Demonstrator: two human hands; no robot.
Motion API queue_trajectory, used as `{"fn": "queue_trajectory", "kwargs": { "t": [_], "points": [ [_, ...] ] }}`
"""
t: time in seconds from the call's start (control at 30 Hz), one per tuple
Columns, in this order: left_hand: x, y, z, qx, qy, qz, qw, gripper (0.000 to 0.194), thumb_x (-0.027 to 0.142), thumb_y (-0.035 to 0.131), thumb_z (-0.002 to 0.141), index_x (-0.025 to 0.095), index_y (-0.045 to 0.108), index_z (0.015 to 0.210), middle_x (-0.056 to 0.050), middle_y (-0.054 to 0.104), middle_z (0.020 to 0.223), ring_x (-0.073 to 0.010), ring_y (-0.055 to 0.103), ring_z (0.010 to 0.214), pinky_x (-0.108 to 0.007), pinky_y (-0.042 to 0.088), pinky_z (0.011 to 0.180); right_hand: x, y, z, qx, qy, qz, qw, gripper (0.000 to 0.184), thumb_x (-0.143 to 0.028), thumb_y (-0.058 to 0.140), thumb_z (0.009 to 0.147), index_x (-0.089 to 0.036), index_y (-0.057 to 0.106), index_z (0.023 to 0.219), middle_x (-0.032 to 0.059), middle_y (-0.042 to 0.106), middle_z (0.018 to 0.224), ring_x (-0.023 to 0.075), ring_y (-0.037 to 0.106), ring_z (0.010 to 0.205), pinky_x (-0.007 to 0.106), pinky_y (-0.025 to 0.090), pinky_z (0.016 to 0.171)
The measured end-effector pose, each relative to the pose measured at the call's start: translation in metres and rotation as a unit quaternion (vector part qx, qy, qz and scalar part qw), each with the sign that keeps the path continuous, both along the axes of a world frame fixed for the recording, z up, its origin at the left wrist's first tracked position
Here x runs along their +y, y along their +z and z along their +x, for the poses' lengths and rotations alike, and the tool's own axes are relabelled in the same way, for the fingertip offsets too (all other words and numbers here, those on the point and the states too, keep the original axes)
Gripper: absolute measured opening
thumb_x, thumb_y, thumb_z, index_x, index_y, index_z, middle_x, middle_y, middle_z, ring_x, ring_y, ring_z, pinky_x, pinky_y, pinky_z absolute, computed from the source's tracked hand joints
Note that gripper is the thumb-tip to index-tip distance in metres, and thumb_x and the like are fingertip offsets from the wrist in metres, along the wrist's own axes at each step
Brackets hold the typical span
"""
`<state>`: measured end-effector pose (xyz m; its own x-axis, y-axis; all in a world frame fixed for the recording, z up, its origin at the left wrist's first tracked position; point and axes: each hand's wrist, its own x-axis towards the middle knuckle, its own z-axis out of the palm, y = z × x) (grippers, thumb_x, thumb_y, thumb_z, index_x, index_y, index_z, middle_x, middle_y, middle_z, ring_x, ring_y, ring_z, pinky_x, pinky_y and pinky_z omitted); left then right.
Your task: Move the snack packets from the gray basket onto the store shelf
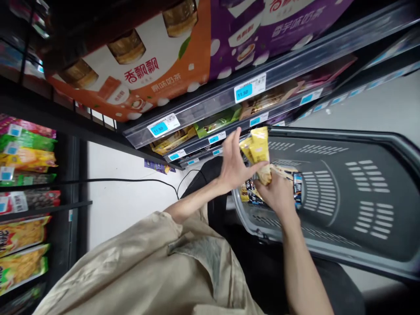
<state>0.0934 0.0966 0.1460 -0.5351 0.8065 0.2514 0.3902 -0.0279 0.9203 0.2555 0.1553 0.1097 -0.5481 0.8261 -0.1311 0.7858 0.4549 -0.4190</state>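
Over the near end of a grey shopping basket (344,175), my right hand (278,194) is closed around the lower ends of some yellow snack packets (260,151), which stand up from its grip. My left hand (234,164) is just to the left of them, its fingers stretched up and spread. Its thumb reaches across the front of the packets and seems to touch them. Below my hands, several dark and yellow packets (297,188) lie in the basket, partly covered by my right hand.
Shelves with price tags (160,125) rise ahead, holding large orange (147,74) and purple (259,30) milk tea boxes. Bagged snacks (24,157) hang on a rack at left. A black cable (131,180) crosses above the white floor (111,201). A purple packet (157,166) lies by the shelf base.
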Motion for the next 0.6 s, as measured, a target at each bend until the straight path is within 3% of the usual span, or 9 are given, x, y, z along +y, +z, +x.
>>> {"fn": "queue_trajectory", "kwargs": {
  "t": [0.03,0.07,0.17,0.27,0.33,0.4,0.47,0.53,0.6],
  "points": [
    [-0.009,0.005,-0.007,0.078,-0.019,0.004,0.997,0.059,0.043,0.084,0.081,0.024,0.064,0.133,-0.017,0.053,0.147,-0.0384,0.035,0.150,-0.053,0.029,0.123,-0.001,0.003,0.001,-0.066,0.012,0.022,0.998,0.029,-0.039,0.059,0.084,-0.015,0.068,0.098,0.0124,0.069,0.071,0.0271,0.064,0.062,0.031,0.041,0.060],
    [-0.016,0.009,-0.013,0.149,-0.077,0.001,0.986,0.051,0.040,0.078,0.087,0.027,0.064,0.135,-0.014,0.052,0.150,-0.0374,0.031,0.153,-0.053,0.025,0.124,-0.002,0.006,0.001,-0.120,0.029,0.036,0.992,0.031,-0.039,0.059,0.086,-0.014,0.068,0.103,0.0139,0.070,0.072,0.0283,0.065,0.063,0.031,0.040,0.061],
    [-0.024,0.009,-0.020,0.291,-0.271,-0.031,0.917,0.045,0.020,0.062,0.095,0.029,0.063,0.139,-0.012,0.059,0.143,-0.0333,0.044,0.144,-0.050,0.028,0.121,-0.010,0.014,-0.001,-0.169,0.096,0.056,0.979,0.032,-0.035,0.059,0.087,-0.013,0.069,0.107,0.0153,0.071,0.075,0.0274,0.066,0.063,0.030,0.037,0.061],
    [-0.018,-0.004,-0.021,0.357,-0.329,-0.101,0.868,0.043,0.006,0.053,0.091,0.021,0.066,0.129,-0.015,0.069,0.113,-0.0305,0.060,0.118,-0.046,0.036,0.109,-0.022,0.017,-0.004,-0.110,0.126,0.078,0.983,0.032,-0.033,0.061,0.084,-0.013,0.069,0.108,0.0135,0.070,0.074,0.0262,0.067,0.067,0.028,0.035,0.060],
    [-0.014,-0.010,-0.027,0.379,-0.342,-0.132,0.850,0.034,0.007,0.050,0.092,0.019,0.069,0.118,-0.014,0.068,0.099,-0.0286,0.061,0.104,-0.044,0.038,0.102,-0.028,0.018,-0.004,-0.039,0.126,0.081,0.988,0.029,-0.030,0.060,0.084,-0.015,0.068,0.107,0.0126,0.070,0.078,0.0264,0.068,0.073,0.028,0.037,0.061],
    [-0.012,-0.010,-0.041,0.370,-0.340,-0.134,0.854,0.025,0.013,0.050,0.095,0.021,0.070,0.109,-0.013,0.067,0.094,-0.0278,0.060,0.100,-0.043,0.038,0.100,-0.032,0.020,-0.003,0.051,0.120,0.070,0.989,0.034,-0.030,0.060,0.086,-0.017,0.067,0.116,0.0129,0.073,0.092,0.0263,0.070,0.083,0.029,0.042,0.065],
    [-0.014,-0.003,-0.065,0.344,-0.295,-0.124,0.883,0.017,0.022,0.055,0.096,0.023,0.071,0.102,-0.011,0.067,0.091,-0.0280,0.060,0.099,-0.043,0.038,0.102,-0.031,0.021,0.000,0.139,0.111,0.044,0.983,0.044,-0.035,0.060,0.089,-0.019,0.061,0.131,0.0127,0.072,0.108,0.0248,0.070,0.089,0.030,0.046,0.069],
    [-0.019,0.006,-0.094,0.336,-0.202,-0.124,0.912,0.014,0.029,0.059,0.096,0.022,0.071,0.097,-0.011,0.067,0.091,-0.0292,0.061,0.102,-0.044,0.038,0.105,-0.028,0.020,0.005,0.190,0.103,0.023,0.976,0.049,-0.040,0.058,0.095,-0.021,0.056,0.139,0.0115,0.071,0.113,0.0223,0.069,0.086,0.030,0.048,0.069],
    [-0.028,0.013,-0.123,0.350,-0.088,-0.150,0.920,0.017,0.032,0.060,0.095,0.020,0.071,0.100,-0.012,0.069,0.097,-0.0301,0.062,0.106,-0.045,0.040,0.106,-0.022,0.016,0.011,0.197,0.096,0.024,0.975,0.044,-0.041,0.053,0.099,-0.021,0.056,0.138,0.0101,0.072,0.108,0.0211,0.069,0.083,0.030,0.047,0.067]
  ]
}}
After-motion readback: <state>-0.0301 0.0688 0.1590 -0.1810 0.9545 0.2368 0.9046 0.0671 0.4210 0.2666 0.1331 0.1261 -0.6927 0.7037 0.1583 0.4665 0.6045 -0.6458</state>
